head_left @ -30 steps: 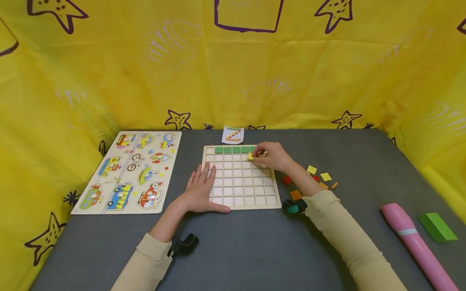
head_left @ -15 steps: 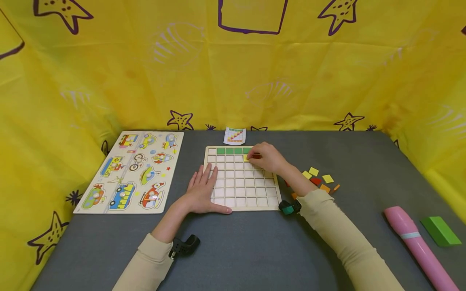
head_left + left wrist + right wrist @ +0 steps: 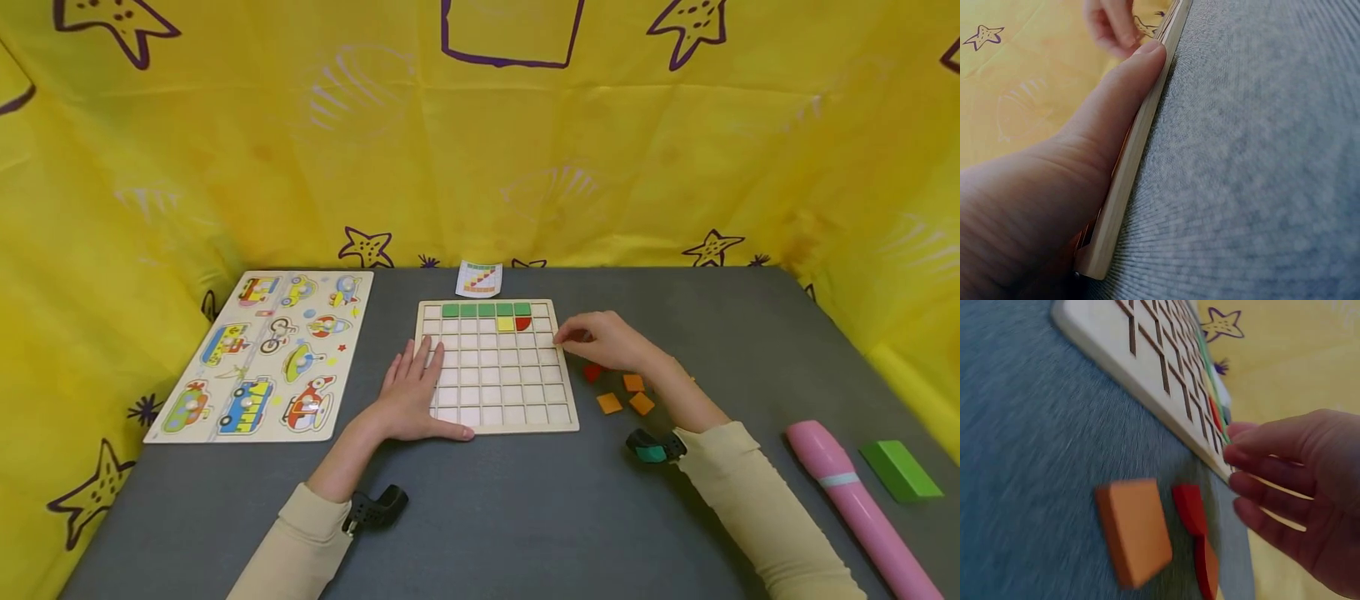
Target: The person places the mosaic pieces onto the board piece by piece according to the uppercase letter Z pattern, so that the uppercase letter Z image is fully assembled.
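Observation:
A wooden grid board (image 3: 491, 430) lies on the grey table, with a row of green square tiles (image 3: 487, 310) along its far side. Under that row sit a yellow tile (image 3: 506, 324) and a red quarter-round tile (image 3: 523, 323). My left hand (image 3: 411, 396) rests on the board's near left corner, fingers spread; its thumb (image 3: 1107, 106) lies along the near edge in the left wrist view. My right hand (image 3: 611, 342) is at the board's right edge, fingers loosely bent, with nothing visible in it. Orange tiles (image 3: 1138, 528) and red pieces (image 3: 1190, 509) lie below it.
A small pattern card (image 3: 479, 279) lies behind the board. A vehicle puzzle board (image 3: 258, 354) is on the left. At the right are a pink microphone-shaped object (image 3: 843, 479) and a green block (image 3: 900, 469). A yellow patterned cloth (image 3: 465, 150) hangs behind the table.
My right hand has left the yellow tile and red quarter-round tile lying in cells of the second row, and moved right to the board's edge. My left hand has stayed in place.

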{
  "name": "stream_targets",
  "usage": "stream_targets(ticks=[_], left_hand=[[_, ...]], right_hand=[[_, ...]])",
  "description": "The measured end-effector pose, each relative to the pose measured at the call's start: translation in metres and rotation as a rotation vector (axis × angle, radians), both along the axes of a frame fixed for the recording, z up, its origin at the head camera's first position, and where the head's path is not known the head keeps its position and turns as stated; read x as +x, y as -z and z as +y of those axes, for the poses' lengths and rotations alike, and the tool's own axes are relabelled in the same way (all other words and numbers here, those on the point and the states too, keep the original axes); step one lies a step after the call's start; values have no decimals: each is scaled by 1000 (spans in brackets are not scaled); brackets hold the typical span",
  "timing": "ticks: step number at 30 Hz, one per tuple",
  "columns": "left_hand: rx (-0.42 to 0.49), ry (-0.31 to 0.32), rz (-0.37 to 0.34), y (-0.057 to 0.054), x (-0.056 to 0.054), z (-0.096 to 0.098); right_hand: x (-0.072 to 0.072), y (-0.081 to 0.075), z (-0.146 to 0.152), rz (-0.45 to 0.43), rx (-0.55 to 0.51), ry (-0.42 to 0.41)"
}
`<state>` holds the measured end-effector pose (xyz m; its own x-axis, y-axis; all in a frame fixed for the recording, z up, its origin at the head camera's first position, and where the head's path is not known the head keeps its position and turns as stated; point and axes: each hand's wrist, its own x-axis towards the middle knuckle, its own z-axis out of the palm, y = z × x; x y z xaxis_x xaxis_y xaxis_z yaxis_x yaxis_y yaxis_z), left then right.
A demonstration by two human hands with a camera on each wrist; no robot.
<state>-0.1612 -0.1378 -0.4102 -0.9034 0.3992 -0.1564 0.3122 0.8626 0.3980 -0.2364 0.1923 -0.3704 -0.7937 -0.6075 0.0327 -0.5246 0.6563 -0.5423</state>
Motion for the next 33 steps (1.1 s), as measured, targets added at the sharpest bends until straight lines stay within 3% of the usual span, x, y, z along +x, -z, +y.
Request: stream_targets(ticks=[6, 12, 25, 33], left_hand=[[7, -1, 0, 0, 1, -2], [2, -1, 8, 0, 0, -2], [6, 5, 3, 1, 0, -1], [12, 7, 7, 2, 0, -1]], right_hand=[[18, 2, 27, -18, 62, -19], [27, 4, 37, 20, 80, -24], [28, 14, 39, 72, 77, 10], [27, 19, 35, 103, 14, 44]])
